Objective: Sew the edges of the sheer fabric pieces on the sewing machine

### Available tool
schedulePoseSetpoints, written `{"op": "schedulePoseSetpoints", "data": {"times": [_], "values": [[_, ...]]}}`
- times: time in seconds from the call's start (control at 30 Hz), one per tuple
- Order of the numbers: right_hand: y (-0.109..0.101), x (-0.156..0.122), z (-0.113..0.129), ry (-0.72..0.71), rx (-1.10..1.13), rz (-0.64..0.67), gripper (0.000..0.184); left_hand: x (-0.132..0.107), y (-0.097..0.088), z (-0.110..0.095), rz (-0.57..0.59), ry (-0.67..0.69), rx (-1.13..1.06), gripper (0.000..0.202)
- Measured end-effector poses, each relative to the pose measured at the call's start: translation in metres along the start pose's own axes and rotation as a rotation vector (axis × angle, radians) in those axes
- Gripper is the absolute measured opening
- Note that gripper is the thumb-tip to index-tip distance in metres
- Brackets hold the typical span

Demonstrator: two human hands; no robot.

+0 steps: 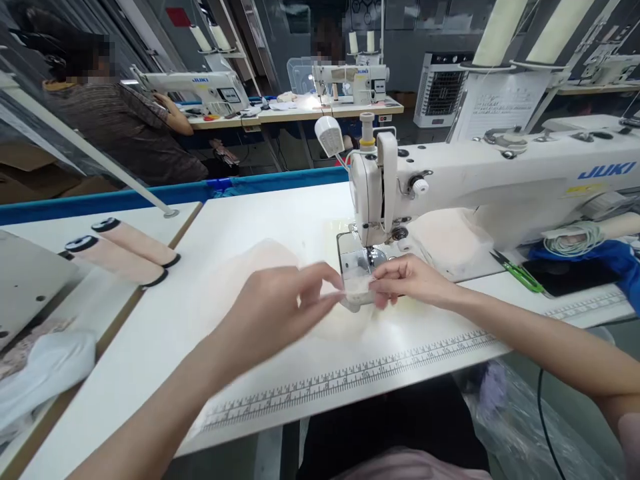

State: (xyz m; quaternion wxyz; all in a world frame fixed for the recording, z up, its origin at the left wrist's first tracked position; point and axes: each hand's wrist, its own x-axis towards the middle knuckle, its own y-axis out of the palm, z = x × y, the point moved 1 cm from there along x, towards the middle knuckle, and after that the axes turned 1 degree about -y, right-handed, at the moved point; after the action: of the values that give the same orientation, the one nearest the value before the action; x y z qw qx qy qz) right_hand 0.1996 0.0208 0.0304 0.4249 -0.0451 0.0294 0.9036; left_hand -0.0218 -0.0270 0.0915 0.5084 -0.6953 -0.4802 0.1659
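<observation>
My left hand [290,300] pinches the edge of a thin, sheer pale-pink fabric [270,257] just in front of the sewing machine's needle area. Close by, my right hand [405,280] has its fingertips closed on the same fabric, to the right of the needle. Between the two hands a short stretch of the cloth spans the metal needle plate [353,261]. Above it stands the head of the white sewing machine [373,193]. The cloth is so sheer that its outline on the white table is hard to make out.
Green thread snips [520,272] and a dark phone-like slab [570,277] lie at the right, beside blue cloth. More pale-pink fabric [447,233] rests under the machine arm. Two thread cones [120,260] lie at the left. A co-worker [125,127] sits beyond the blue-edged table.
</observation>
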Motion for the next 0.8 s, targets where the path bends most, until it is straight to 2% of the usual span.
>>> {"op": "schedulePoseSetpoints", "data": {"times": [0.07, 0.13, 0.17, 0.2, 0.23, 0.27, 0.3, 0.37, 0.4, 0.43, 0.47, 0.5, 0.57, 0.63, 0.73, 0.8], "values": [[0.008, 0.002, 0.002, 0.026, 0.107, 0.036, 0.020, -0.020, 0.008, -0.024, -0.005, 0.171, 0.141, 0.018], [0.016, 0.005, 0.004, 0.052, 0.181, 0.065, 0.028, -0.041, 0.021, -0.043, 0.249, 0.262, 0.107, 0.012], [0.020, 0.006, 0.005, 0.056, 0.191, 0.075, 0.033, -0.049, 0.026, -0.049, 0.420, 0.296, 0.025, 0.006], [0.023, 0.007, 0.006, 0.056, 0.193, 0.085, 0.037, -0.056, 0.028, -0.051, 0.535, 0.316, -0.069, 0.004], [0.026, 0.007, 0.007, 0.051, 0.189, 0.091, 0.038, -0.060, 0.028, -0.050, 0.562, 0.298, -0.163, 0.007], [0.028, 0.008, 0.009, 0.042, 0.185, 0.099, 0.037, -0.062, 0.025, -0.044, 0.503, 0.246, -0.248, 0.012], [0.030, 0.008, 0.011, 0.031, 0.185, 0.110, 0.034, -0.061, 0.020, -0.034, 0.366, 0.178, -0.322, 0.017], [0.034, 0.008, 0.015, 0.014, 0.193, 0.135, 0.025, -0.053, 0.010, -0.008, -0.005, -0.038, -0.381, 0.021], [0.037, 0.009, 0.017, 0.008, 0.195, 0.146, 0.022, -0.047, 0.007, 0.006, -0.107, -0.118, -0.377, 0.033], [0.039, 0.010, 0.019, 0.002, 0.193, 0.154, 0.020, -0.040, 0.005, 0.019, -0.110, -0.154, -0.399, 0.049], [0.041, 0.011, 0.021, -0.005, 0.190, 0.161, 0.019, -0.033, 0.006, 0.030, -0.030, -0.156, -0.454, 0.064], [0.044, 0.013, 0.024, -0.015, 0.183, 0.167, 0.018, -0.026, 0.007, 0.039, 0.073, -0.143, -0.523, 0.070], [0.050, 0.015, 0.028, -0.044, 0.158, 0.165, 0.018, -0.018, 0.009, 0.052, 0.291, -0.122, -0.653, 0.062], [0.054, 0.016, 0.033, -0.084, 0.104, 0.133, 0.017, -0.018, 0.008, 0.061, 0.420, -0.173, -0.744, 0.043], [0.059, 0.015, 0.037, -0.171, -0.044, 0.060, 0.012, -0.036, -0.002, 0.076, 0.443, -0.323, -0.813, 0.020], [0.062, 0.018, 0.039, -0.219, -0.128, 0.029, 0.015, -0.055, -0.011, 0.088, 0.355, -0.383, -0.861, 0.017]]}}
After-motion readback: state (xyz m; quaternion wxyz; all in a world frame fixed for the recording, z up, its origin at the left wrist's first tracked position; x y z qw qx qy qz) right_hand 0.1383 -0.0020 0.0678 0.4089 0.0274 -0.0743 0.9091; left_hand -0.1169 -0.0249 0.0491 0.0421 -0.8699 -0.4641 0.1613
